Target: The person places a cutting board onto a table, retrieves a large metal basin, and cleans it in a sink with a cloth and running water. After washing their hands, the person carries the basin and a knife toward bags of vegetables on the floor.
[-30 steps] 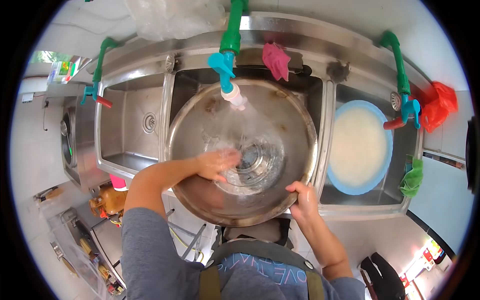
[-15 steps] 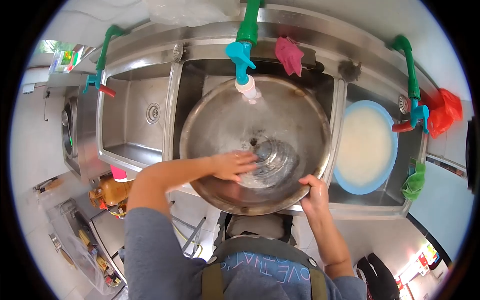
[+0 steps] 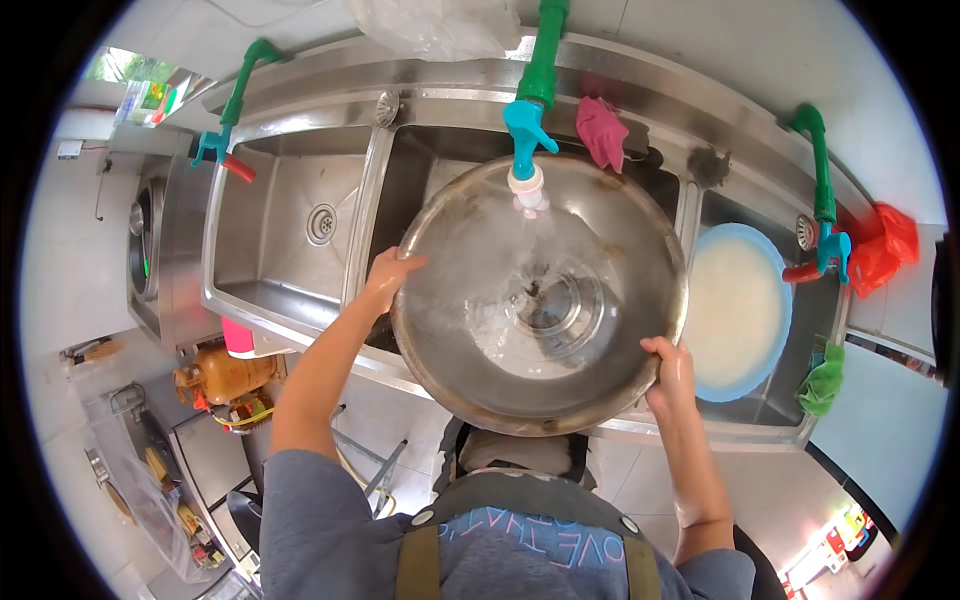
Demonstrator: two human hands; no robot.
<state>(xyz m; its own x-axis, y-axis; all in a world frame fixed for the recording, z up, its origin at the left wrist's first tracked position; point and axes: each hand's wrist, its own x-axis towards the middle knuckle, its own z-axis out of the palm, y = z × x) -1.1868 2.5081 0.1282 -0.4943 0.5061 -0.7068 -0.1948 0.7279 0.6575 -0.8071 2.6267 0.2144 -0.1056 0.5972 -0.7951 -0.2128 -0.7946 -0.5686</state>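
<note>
A large round metal basin (image 3: 470, 370) rests over the middle sink, with some water swirling at its bottom. My left hand (image 3: 387, 277) grips its left rim. On the lower right rim is my right hand (image 3: 670, 372), its thumb over the edge and its fingers wrapped below. Water sprays into the basin from the white nozzle (image 3: 527, 190) of a blue tap (image 3: 527, 138) on a green pipe.
The left sink (image 3: 285, 220) has a drain. A blue tub (image 3: 737, 310) of whitish contents stands in the right sink. A pink cloth (image 3: 602, 133) lies behind the basin; a green cloth (image 3: 822, 380) hangs at right. An orange gas cylinder (image 3: 225, 373) stands lower left.
My left hand has left the basin's inside and taken hold of its left rim. The right hand still holds the right rim. The view has shifted, and more spray shows over the basin.
</note>
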